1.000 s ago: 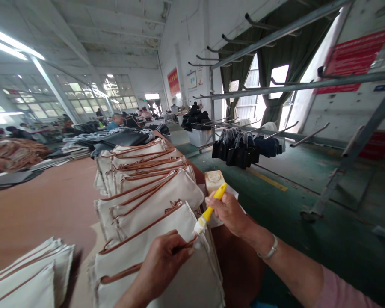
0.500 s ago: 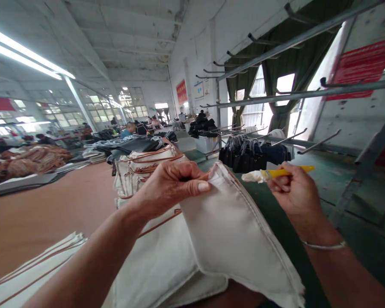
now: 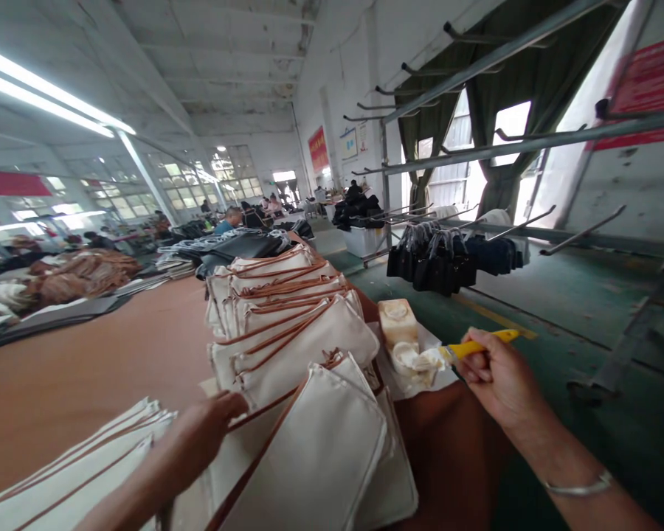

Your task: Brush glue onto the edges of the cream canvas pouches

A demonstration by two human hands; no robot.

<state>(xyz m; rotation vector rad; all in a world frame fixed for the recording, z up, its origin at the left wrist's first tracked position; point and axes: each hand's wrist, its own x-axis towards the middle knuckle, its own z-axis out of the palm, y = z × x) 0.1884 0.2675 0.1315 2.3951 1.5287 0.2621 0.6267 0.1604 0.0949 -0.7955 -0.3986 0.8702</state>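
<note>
My right hand [image 3: 495, 376] is closed around a yellow-handled brush [image 3: 476, 345]. Its bristles, coated in white paste, are at the paste-smeared mouth of a stained plastic container [image 3: 397, 321]. Lower left, my left hand [image 3: 213, 420] is slightly blurred, its fingers curled at the brown edge of a cream fabric panel [image 3: 260, 435]. Another cream panel [image 3: 324, 435] lies on top at the front, its corner pointing away from me. Behind it, several cream pieces with brown edging form an overlapping stack [image 3: 304, 332].
More cream pieces [image 3: 83, 464] lie at the lower left on the brown tabletop [image 3: 116, 346]. Beneath the container is a white sheet [image 3: 445, 376]. A metal rack [image 3: 509, 158] with prongs rises at right, with black bags [image 3: 431, 262] hanging there. People sit working farther back.
The panel my left hand held up now lies on the stack, and that hand has moved down and left. My right hand has lowered the brush to the container, which has come into view.
</note>
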